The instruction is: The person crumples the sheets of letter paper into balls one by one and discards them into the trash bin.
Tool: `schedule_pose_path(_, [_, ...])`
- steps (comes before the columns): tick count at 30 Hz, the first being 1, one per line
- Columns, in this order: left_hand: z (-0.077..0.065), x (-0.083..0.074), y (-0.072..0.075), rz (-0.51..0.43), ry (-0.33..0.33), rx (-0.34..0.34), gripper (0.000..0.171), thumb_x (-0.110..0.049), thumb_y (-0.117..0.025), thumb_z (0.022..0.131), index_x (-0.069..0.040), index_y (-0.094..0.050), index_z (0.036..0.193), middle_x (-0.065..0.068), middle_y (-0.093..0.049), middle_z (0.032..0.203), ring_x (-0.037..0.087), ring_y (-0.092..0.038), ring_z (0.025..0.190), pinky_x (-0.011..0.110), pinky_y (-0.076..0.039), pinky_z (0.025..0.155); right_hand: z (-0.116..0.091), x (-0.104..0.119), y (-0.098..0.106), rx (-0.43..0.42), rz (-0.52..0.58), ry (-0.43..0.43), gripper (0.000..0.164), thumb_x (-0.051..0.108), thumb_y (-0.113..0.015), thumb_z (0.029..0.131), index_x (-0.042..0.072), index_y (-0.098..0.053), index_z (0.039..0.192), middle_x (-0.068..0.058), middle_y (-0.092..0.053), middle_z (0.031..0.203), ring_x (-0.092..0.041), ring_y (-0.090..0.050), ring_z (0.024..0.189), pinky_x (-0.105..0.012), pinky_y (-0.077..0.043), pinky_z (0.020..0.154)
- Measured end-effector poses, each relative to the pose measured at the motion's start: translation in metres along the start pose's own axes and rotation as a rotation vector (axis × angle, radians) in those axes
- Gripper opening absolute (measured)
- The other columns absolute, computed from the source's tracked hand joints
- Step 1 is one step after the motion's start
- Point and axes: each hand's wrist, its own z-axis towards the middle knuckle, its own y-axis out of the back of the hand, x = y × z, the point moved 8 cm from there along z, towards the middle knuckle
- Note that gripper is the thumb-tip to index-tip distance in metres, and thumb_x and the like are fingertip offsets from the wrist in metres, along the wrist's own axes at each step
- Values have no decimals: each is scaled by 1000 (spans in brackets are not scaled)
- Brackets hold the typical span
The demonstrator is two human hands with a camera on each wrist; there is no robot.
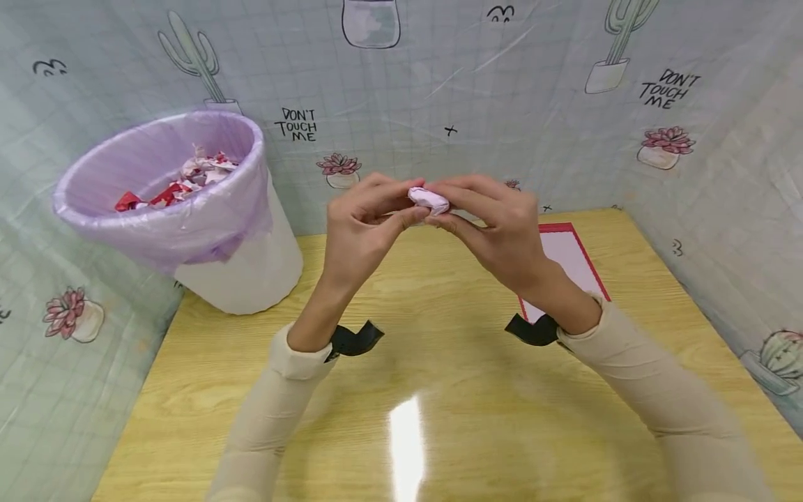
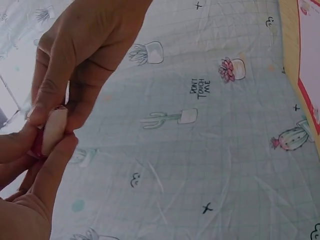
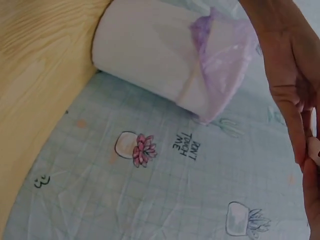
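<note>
On our left stands a white bin point(image 1: 254, 279), a purple liner point(image 1: 188, 236) pulled over its mouth and crumpled scraps point(image 1: 210, 169) inside. Next comes our left hand point(image 1: 362, 226), thumb and fingers pinching one end of a small paper wad point(image 1: 429, 200), which is held in the air over the bench point(image 1: 439, 293). We judge it light and soft, firmer where folds stack up, hardly slippery, apt to dent or tear under a hard pull; a gentle pinch at each end should suit it. Our right hand point(image 1: 495, 219) pinches the other end. Farthest right, a red-bordered sheet point(image 1: 567, 258) lies on the bench, partly hidden behind that hand.
</note>
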Motion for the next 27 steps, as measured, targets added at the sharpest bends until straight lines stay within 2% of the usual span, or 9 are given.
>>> schedule_pose_path(4, [0, -7, 1, 65, -26, 8, 26, 14, -69, 89, 15, -69, 115, 25, -64, 95, 12, -67, 85, 27, -60, 67, -1, -1, -6, -65, -16, 16, 33, -12, -81, 75, -7, -73, 107, -17, -74, 98, -27, -72, 89, -20, -56, 85])
schedule_pose_path(7, [0, -7, 2, 45, -13, -3, 26, 13, -65, 92, 17, -66, 117, 28, -61, 96, 12, -67, 86, 32, -62, 74, 0, -4, -10, -98, -27, 10, 29, -8, -80, 78, -8, -71, 106, -18, -73, 98, -27, -72, 90, -23, -57, 86])
schedule_pose_path(10, [0, -6, 0, 5, -5, 13, 30, 16, -66, 90, 19, -64, 120, 28, -58, 99, 19, -71, 92, 38, -62, 78, 1, -10, -11, -83, 17, -31, 28, -7, -80, 80, -10, -70, 106, -19, -73, 99, -26, -74, 92, -26, -59, 85])
schedule_pose_path(13, [1, -5, -2, 1, -24, 56, 37, 18, -70, 86, 19, -63, 122, 28, -56, 101, 30, -73, 95, 39, -62, 79, 2, -20, -9, -34, 147, -156, 24, -9, -77, 83, -11, -70, 105, -18, -73, 97, -20, -72, 85, -25, -59, 79])
schedule_pose_path(15, [1, -5, -2, 37, -52, 70, 40, 18, -74, 82, 19, -64, 121, 26, -56, 100, 34, -72, 93, 38, -62, 77, 0, -28, -9, -2, 245, -269, 21, -10, -75, 85, -9, -71, 106, -15, -73, 95, -17, -70, 82, -25, -59, 76])
schedule_pose_path(18, [0, -3, 2, 84, -62, 44, 38, 13, -77, 81, 17, -67, 117, 25, -58, 97, 31, -72, 89, 38, -62, 75, -3, -36, -12, 34, 326, -424, 20, -6, -74, 89, -7, -73, 108, -12, -72, 96, -18, -67, 82, -26, -59, 76])
schedule_pose_path(21, [-2, 2, 9, 78, -7, 0, 35, 10, -78, 82, 15, -69, 115, 23, -60, 97, 25, -73, 88, 38, -62, 74, -6, -37, -17, 76, 341, -516, 24, -1, -73, 92, -4, -72, 115, -9, -72, 102, -19, -67, 90, -27, -58, 81])
schedule_pose_path(24, [-4, 5, 14, 48, 52, -20, 32, 11, -78, 82, 13, -71, 113, 19, -61, 96, 20, -75, 87, 38, -62, 77, -5, -31, -19, 119, 337, -510, 33, -1, -73, 91, -2, -70, 124, -9, -71, 108, -20, -67, 95, -28, -58, 86])
schedule_pose_path(27, [-3, 1, 16, -18, 65, -1, 31, 16, -75, 81, 15, -69, 111, 18, -63, 98, 23, -75, 86, 41, -62, 77, 1, -19, -17, 128, 356, -439, 38, -7, -74, 88, -3, -68, 126, -12, -71, 110, -21, -68, 96, -32, -59, 89])
